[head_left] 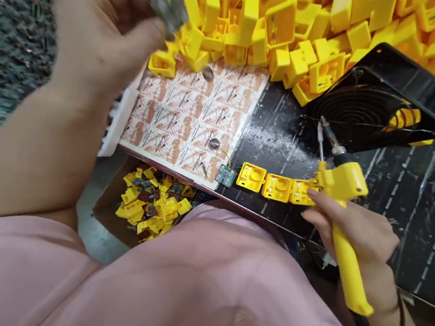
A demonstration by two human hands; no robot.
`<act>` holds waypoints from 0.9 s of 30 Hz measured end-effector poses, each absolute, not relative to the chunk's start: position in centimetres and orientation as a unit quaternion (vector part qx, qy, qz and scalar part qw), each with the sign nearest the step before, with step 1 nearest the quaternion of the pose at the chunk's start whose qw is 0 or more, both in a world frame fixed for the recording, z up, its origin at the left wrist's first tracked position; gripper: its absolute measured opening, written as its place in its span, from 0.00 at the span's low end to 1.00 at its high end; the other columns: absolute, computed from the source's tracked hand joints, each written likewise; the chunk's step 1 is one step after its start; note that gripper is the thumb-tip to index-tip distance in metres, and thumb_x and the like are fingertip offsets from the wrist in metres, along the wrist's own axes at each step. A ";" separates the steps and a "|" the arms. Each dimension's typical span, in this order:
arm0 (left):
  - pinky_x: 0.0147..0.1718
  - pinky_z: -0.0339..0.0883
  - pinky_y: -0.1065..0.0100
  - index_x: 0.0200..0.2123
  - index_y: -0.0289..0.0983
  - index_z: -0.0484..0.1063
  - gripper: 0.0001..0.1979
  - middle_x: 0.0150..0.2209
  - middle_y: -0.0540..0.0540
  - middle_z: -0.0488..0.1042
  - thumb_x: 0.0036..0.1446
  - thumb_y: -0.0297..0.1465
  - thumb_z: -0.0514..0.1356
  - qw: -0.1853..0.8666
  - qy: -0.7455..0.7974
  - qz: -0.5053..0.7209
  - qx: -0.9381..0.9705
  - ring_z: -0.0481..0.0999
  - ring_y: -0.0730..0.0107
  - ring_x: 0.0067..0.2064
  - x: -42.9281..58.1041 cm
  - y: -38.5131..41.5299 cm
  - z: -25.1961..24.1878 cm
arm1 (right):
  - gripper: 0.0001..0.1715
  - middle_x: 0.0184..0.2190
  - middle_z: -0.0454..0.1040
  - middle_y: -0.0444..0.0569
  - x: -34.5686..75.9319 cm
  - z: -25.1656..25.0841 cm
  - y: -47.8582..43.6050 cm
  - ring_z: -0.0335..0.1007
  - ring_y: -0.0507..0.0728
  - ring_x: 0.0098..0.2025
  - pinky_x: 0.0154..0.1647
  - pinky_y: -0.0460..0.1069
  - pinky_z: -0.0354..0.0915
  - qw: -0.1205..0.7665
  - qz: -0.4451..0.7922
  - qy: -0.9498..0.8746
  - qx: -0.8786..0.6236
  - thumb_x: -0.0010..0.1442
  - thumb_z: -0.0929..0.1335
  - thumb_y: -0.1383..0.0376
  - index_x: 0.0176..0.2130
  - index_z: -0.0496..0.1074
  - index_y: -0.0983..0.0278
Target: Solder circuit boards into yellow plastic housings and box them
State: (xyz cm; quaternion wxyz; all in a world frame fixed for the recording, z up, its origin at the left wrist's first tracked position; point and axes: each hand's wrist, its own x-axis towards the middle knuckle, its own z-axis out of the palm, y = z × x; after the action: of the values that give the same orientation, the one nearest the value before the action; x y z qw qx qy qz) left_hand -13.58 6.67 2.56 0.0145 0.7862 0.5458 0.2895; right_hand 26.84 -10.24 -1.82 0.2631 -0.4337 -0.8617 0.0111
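Note:
My left hand [98,37] is raised at the upper left, pinching a small grey-green circuit board [168,6], blurred by motion. My right hand [355,233] grips a yellow soldering gun [346,226], whose metal tip points up toward the black fan. Beside its fingers, a row of open yellow housings [251,177] lies along the table's front edge. At the row's left end sits a green circuit board [226,175] with thin wires; a small round speaker [214,143] lies above it on the printed sheet.
Yellow housings [280,22] are heaped across the back. A black fan [351,105] leans at the right. Many circuit boards [13,37] are piled at the far left. Below the table edge, a cardboard box [110,210] holds yellow parts. A white rack [118,124] borders the sheet [184,111].

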 end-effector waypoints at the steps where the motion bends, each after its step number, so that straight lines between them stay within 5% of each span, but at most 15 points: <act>1: 0.38 0.76 0.59 0.39 0.43 0.79 0.18 0.38 0.51 0.83 0.63 0.51 0.64 0.152 0.538 0.361 0.747 0.81 0.66 0.38 -11.7 6.2 1.8 | 0.13 0.25 0.74 0.39 26.8 -1.9 -9.7 0.69 0.49 0.23 0.32 0.46 0.66 0.267 -0.007 -0.870 -0.414 0.69 0.73 0.66 0.52 0.75 0.61; 4: 0.33 0.73 0.64 0.30 0.38 0.76 0.17 0.27 0.53 0.78 0.47 0.44 0.74 0.444 0.494 0.396 0.634 0.76 0.74 0.29 -6.3 5.2 -1.3 | 0.11 0.31 0.77 0.43 26.3 -2.8 -8.3 0.75 0.53 0.33 0.41 0.49 0.71 0.266 -0.018 -0.889 -0.373 0.69 0.74 0.63 0.49 0.72 0.60; 9: 0.34 0.75 0.65 0.32 0.37 0.71 0.08 0.30 0.50 0.78 0.57 0.34 0.65 0.560 0.536 0.324 0.542 0.80 0.71 0.30 -3.9 3.5 -4.8 | 0.11 0.39 0.79 0.46 25.0 -4.6 -7.8 0.78 0.57 0.43 0.48 0.53 0.73 0.267 0.030 -0.897 -0.350 0.72 0.70 0.64 0.53 0.68 0.59; 12: 0.34 0.75 0.62 0.38 0.37 0.75 0.07 0.28 0.49 0.78 0.59 0.34 0.62 0.478 0.573 0.207 0.633 0.80 0.67 0.29 -6.5 2.9 -4.0 | 0.14 0.39 0.78 0.47 24.2 -5.1 -7.9 0.76 0.57 0.41 0.46 0.53 0.73 0.272 0.042 -0.897 -0.348 0.70 0.70 0.67 0.54 0.69 0.60; 15: 0.41 0.75 0.58 0.50 0.38 0.79 0.16 0.27 0.50 0.78 0.62 0.37 0.60 0.209 0.581 0.090 0.781 0.79 0.64 0.33 -9.4 3.0 -2.1 | 0.17 0.40 0.79 0.48 23.6 -5.4 -7.9 0.76 0.58 0.41 0.47 0.54 0.74 0.278 0.045 -0.898 -0.338 0.69 0.71 0.67 0.56 0.68 0.60; 18: 0.49 0.73 0.53 0.58 0.43 0.77 0.20 0.46 0.44 0.83 0.67 0.38 0.56 0.026 0.505 0.044 0.862 0.79 0.56 0.47 -9.9 3.4 -1.1 | 0.23 0.38 0.79 0.45 23.5 -5.6 -7.8 0.77 0.58 0.41 0.55 0.58 0.74 0.292 0.066 -0.890 -0.343 0.67 0.74 0.63 0.59 0.69 0.58; 22: 0.66 0.64 0.46 0.55 0.41 0.77 0.17 0.66 0.42 0.73 0.69 0.32 0.53 0.053 0.339 0.004 0.939 0.68 0.50 0.69 -7.3 4.2 -2.4 | 0.27 0.34 0.77 0.43 24.1 -5.7 -8.0 0.76 0.57 0.36 0.60 0.61 0.72 0.301 0.075 -0.877 -0.367 0.65 0.76 0.59 0.60 0.70 0.58; 27: 0.69 0.60 0.46 0.39 0.39 0.77 0.11 0.59 0.42 0.79 0.68 0.34 0.55 0.121 0.329 0.030 0.936 0.68 0.52 0.69 -5.7 5.8 -4.9 | 0.29 0.41 0.80 0.47 24.5 -5.3 -8.4 0.80 0.60 0.45 0.59 0.62 0.73 0.290 0.077 -0.880 -0.367 0.65 0.76 0.59 0.61 0.67 0.59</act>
State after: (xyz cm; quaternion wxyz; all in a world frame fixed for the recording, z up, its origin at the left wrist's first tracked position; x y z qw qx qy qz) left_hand -5.70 5.81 -4.90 0.1208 0.9361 0.3288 0.0305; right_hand 24.54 -8.42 -5.27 0.2899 -0.3672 -0.8805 0.0768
